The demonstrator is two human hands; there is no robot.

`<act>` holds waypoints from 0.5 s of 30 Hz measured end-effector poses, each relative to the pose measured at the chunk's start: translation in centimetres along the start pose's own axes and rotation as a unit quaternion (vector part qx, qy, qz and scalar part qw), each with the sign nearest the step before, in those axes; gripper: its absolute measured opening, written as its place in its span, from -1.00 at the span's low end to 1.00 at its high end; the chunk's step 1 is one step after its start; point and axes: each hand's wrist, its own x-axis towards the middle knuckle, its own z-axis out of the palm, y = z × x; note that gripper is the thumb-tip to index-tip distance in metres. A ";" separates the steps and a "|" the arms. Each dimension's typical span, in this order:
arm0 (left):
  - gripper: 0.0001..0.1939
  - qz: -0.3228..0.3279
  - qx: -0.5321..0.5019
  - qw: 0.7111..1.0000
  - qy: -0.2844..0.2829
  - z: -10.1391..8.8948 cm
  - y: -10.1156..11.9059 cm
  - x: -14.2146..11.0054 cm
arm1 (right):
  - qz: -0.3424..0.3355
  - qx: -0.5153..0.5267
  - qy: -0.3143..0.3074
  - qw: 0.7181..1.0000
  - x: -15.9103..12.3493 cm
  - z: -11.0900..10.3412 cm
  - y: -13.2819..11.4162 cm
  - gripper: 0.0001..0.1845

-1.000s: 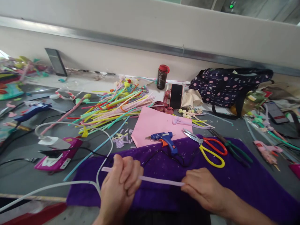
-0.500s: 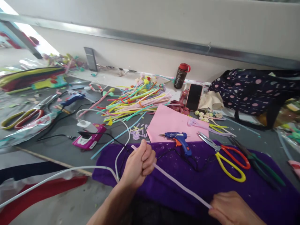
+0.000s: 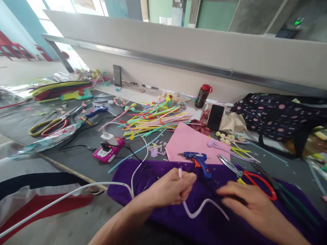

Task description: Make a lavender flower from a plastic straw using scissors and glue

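Two bare hands work low over the purple cloth, which serves as the landmark for everything else. The left hand is curled nearly shut, pinching a pale lilac pipe cleaner between thumb and fingers; its short end pokes up above the knuckles, and the rest bends down in a loose wave across the cloth toward the right hand. That hand is blurred, with fingers partly extended and lying flat over the cloth; whether it grips the far end of the stem I cannot tell.

Just beyond the hands, on the cloth's far edge, lie a blue glue gun and red-and-yellow scissors. A pink sheet borders the cloth behind them, with a heap of coloured stems farther back. A polka-dot bag sits beyond the cloth's right end; its contents are not visible.
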 end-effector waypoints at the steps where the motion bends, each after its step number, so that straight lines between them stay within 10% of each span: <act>1: -0.49 -0.007 0.028 0.999 -0.017 0.4 0.1 0.2 | -0.021 0.036 0.018 0.999 1.7 -0.1 -1.3 -0.80; 7: -0.46 -0.008 0.022 0.998 -0.051 0.9 0.0 0.0 | -0.138 0.151 0.016 0.979 7.9 0.6 -5.3 -0.76; 15: -0.54 -0.050 0.099 0.992 -0.053 1.3 0.5 -0.6 | -0.193 0.119 -0.012 0.974 8.9 0.6 -6.8 -0.84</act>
